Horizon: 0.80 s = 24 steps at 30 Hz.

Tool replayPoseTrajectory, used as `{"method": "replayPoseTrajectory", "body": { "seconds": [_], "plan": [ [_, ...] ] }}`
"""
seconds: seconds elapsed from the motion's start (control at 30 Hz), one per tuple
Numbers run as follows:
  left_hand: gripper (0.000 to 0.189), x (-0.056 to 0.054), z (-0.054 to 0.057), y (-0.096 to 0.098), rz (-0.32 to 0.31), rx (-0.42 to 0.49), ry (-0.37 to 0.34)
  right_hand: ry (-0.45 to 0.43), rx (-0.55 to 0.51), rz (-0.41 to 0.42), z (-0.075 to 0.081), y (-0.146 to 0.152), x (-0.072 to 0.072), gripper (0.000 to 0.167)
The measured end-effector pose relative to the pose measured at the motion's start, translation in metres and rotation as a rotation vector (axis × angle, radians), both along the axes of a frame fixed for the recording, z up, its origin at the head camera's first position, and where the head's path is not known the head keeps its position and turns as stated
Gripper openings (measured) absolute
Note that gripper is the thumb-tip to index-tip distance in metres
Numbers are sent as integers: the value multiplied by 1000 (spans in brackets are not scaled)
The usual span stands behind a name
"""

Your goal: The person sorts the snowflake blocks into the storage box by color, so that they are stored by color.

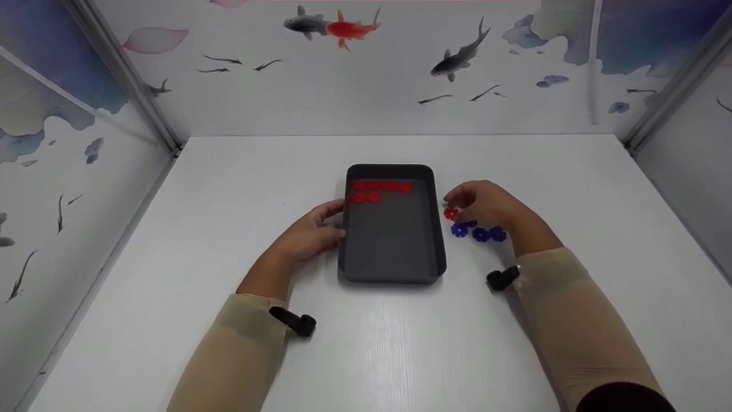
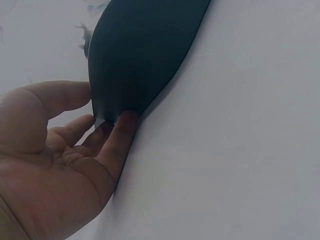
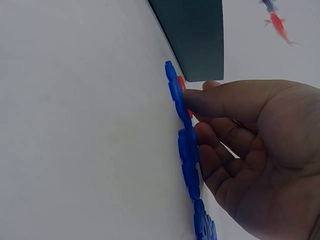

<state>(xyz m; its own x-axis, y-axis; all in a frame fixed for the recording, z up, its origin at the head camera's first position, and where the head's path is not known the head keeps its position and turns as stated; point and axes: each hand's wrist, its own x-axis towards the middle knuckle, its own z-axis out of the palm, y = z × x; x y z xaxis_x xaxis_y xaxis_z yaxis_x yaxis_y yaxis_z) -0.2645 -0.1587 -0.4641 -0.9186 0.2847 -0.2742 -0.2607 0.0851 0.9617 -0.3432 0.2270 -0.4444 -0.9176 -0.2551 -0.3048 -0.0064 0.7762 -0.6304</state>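
Found left hand (image 1: 309, 236) spread against left wall of tray (image 1: 394, 246). Observed right hand (image 1: 489, 203) at loose red piece (image 1: 450, 213), right of tray, beside blue pieces (image 1: 481, 234); could not confirm pinch. Noted risk of dragging blue pieces, from crowding.

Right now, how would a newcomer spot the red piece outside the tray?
Find the dark gray tray on the white table. Just right of it, beside the right hand, is a flower-shaped piece. It is red, unlike the blue pieces beside it.

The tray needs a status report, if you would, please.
Left hand touching tray, left side. Right hand at loose red piece, grip unclear. Six red pieces in tray. Blue pieces close beside.
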Motion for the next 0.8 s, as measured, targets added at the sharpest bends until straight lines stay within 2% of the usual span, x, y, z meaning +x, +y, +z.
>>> {"method": "replayPoseTrajectory", "body": {
  "seconds": [0.13,0.3,0.43,0.63,0.8],
  "plan": [
    [74,-1,-1,0,-11,16,-5,16,-1,-2,0,0,-1,38],
    [75,0,-1,1,-7,13,-10,69,-39,-53,-2,3,-3,37],
    [75,-1,0,1,0,11,-9,94,-146,-83,4,4,-2,36],
    [74,-1,0,1,4,10,-5,115,-363,-150,27,-9,8,32],
    [73,0,-1,2,12,19,-12,119,-496,-133,43,-31,15,27]
  ]
}}
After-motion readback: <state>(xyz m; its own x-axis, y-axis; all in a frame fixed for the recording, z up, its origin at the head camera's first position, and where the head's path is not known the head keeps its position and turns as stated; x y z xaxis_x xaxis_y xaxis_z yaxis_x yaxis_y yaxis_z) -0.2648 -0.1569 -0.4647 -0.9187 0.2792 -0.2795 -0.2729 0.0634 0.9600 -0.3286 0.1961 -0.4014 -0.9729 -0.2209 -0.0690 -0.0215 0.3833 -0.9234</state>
